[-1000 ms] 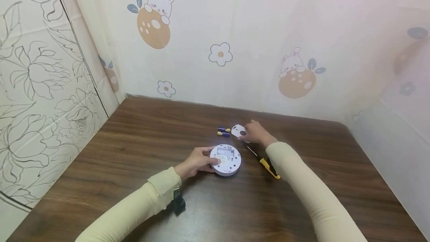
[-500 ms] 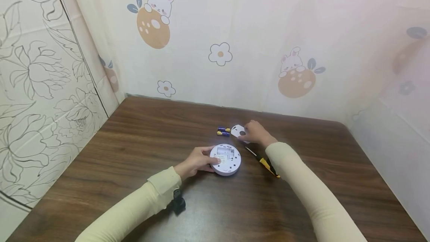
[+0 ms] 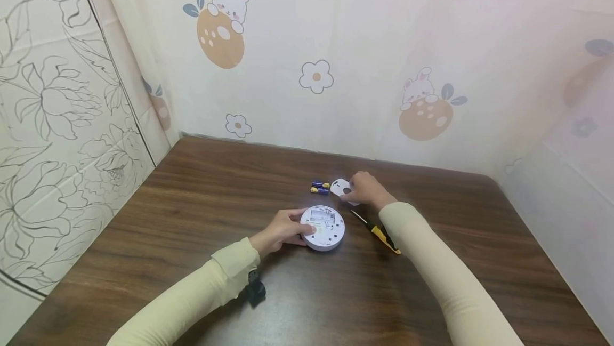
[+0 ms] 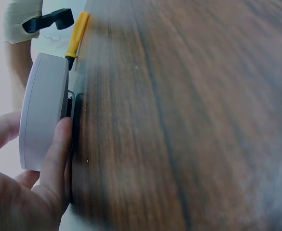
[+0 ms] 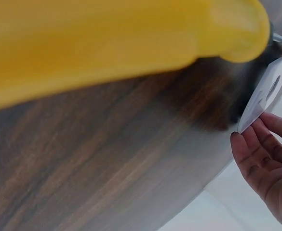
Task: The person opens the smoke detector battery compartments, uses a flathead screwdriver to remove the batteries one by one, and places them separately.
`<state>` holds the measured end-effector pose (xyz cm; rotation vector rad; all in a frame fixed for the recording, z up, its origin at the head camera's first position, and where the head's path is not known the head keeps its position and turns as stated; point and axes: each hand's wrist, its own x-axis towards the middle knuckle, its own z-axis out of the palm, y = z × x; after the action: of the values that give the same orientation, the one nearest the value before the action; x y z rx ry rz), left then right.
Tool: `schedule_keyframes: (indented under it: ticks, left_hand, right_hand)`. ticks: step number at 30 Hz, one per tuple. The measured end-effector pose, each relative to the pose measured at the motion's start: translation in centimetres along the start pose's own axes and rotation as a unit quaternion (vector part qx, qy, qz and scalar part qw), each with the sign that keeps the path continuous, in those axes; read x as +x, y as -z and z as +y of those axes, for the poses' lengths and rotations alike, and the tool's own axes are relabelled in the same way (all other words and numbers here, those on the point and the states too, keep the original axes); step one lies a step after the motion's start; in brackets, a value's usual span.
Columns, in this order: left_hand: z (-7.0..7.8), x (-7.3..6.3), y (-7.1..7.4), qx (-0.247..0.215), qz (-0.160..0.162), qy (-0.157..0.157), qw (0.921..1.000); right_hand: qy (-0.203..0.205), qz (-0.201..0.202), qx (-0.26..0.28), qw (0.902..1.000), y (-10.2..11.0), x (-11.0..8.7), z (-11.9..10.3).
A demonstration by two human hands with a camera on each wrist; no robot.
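Observation:
My left hand grips a round white smoke detector by its left side, thumb on top and fingers under its edge. The detector lies back side up, its rectangular battery compartment uncovered. From the left wrist view, the detector's smooth side wall shows between thumb and fingers, close over the table. Farther back, my right hand pinches a flat white mounting plate with a round hole by its right edge. In the right wrist view the plate stands tilted, with fingertips along its edge.
Two blue and yellow batteries lie side by side, left of the plate. A screwdriver with a yellow and black handle lies under the right forearm, its shaft toward the plate. The wooden table ends at a printed curtain.
The view has shifted very slightly. Both hands keep their holds on the detector and the mounting plate, with no visible movement of either.

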<state>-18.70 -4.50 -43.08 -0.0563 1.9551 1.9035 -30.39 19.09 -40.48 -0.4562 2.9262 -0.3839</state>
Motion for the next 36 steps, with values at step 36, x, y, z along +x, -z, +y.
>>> schedule_keyframes:
  ticks: [36]
  left_hand:
    - [0.4, -1.4, 0.3, 0.001, -0.049, -0.013, 0.9987]
  right_hand:
    - [0.034, 0.008, -0.004, 0.9994, 3.0, -4.0, -2.0]
